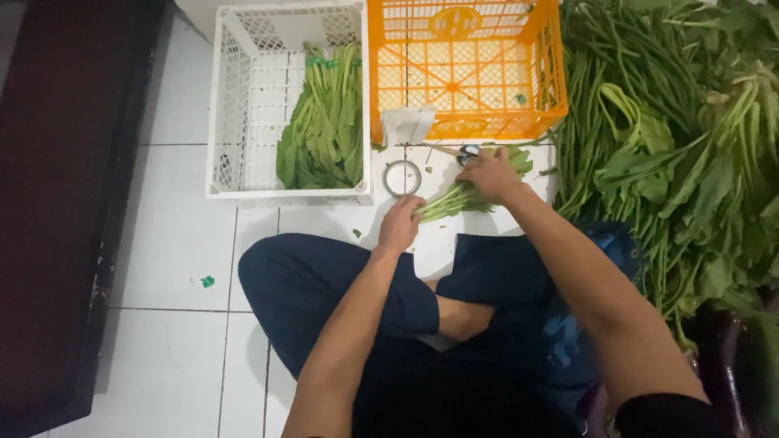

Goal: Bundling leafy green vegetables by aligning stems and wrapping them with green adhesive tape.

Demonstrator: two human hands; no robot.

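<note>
I sit cross-legged on a white tiled floor. My left hand (400, 225) grips the stem end of a small bunch of leafy greens (454, 199) lying on the floor. My right hand (489, 174) presses on the same bunch farther along, near its leaves. A roll of clear tape (402, 178) lies just beyond my left hand. Scissors (466, 153) rest by my right hand's fingertips.
A white crate (243, 105) holding tied bundles of greens (324, 130) stands at the back left. An orange crate (466, 65) sits beside it, with white paper (406, 126) at its front. A big heap of loose greens (682, 138) fills the right. A dark wooden edge (65, 203) runs along the left.
</note>
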